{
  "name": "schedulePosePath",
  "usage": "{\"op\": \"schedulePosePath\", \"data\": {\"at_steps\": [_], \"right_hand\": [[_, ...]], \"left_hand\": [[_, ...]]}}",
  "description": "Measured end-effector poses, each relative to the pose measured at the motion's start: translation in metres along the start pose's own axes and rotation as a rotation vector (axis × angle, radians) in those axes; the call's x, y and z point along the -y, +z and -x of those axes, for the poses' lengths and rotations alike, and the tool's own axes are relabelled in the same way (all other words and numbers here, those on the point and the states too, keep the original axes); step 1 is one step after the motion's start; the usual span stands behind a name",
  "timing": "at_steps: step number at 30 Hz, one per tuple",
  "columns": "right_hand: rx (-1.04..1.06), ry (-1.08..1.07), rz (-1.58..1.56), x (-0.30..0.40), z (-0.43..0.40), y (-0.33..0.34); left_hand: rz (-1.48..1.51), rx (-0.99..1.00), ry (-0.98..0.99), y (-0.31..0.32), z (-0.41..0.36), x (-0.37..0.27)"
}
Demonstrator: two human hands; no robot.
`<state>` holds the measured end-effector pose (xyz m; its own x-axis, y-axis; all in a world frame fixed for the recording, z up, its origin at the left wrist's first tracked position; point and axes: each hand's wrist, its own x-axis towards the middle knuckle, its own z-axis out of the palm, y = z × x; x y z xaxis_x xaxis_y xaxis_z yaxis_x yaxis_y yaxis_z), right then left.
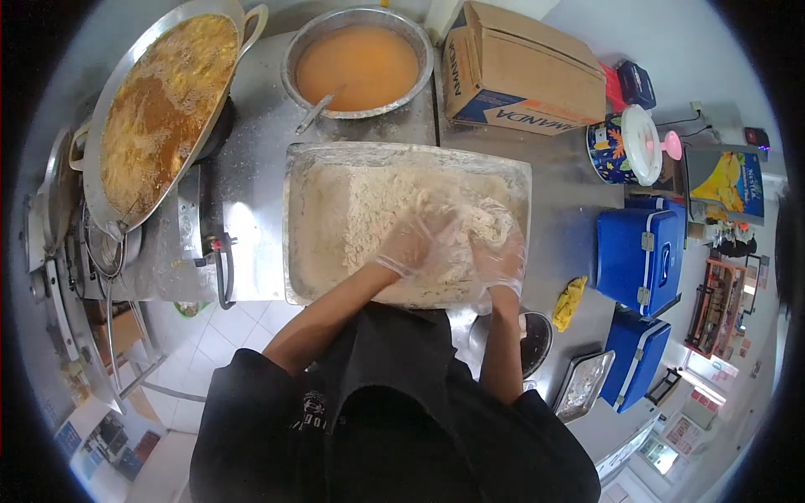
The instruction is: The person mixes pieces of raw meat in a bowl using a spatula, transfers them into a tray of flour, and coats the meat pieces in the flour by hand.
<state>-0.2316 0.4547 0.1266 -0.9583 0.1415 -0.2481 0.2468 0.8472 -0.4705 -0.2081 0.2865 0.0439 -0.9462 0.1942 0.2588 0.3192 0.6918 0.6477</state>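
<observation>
A rectangular metal tray [409,148] holding clumpy flour [374,210] lies directly before me. Both my hands wear clear plastic gloves and work inside it. My left hand [427,229] is at the middle of the tray, its fingers blurred and dusted with flour. Close beside it, my right hand [503,245] is near the tray's right end, against a flour-coated lump [483,219]. Blur and flour hide whether either hand grips anything.
At upper left, a large wok [210,135] of bubbling oil stands over a burner. Behind the tray are a metal bowl [358,115] of orange liquid with a utensil and a cardboard box [534,75]. Rightward lie a yellow cloth [570,303], a blue cooler box [629,251] and a dark pan [538,346].
</observation>
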Motion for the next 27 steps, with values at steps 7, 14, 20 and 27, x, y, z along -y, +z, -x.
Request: {"op": "schedulePosePath", "data": {"at_steps": [7, 14, 20, 27], "right_hand": [[0.604, 0.155, -0.32, -0.146, -0.101, 0.115], [0.616, -0.12, -0.248, -0.087, -0.063, 0.154], [0.572, -0.184, 0.434, -0.025, -0.057, 0.036], [0.097, -0.356, 0.183, -0.028, -0.021, 0.037]], "left_hand": [[0.017, 0.318, -0.446, -0.009, 0.037, 0.076], [0.832, 0.542, -0.524, 0.037, 0.061, 0.118], [0.042, 0.399, -0.417, -0.057, -0.003, 0.058], [0.045, 0.374, -0.324, -0.061, 0.002, 0.033]]}}
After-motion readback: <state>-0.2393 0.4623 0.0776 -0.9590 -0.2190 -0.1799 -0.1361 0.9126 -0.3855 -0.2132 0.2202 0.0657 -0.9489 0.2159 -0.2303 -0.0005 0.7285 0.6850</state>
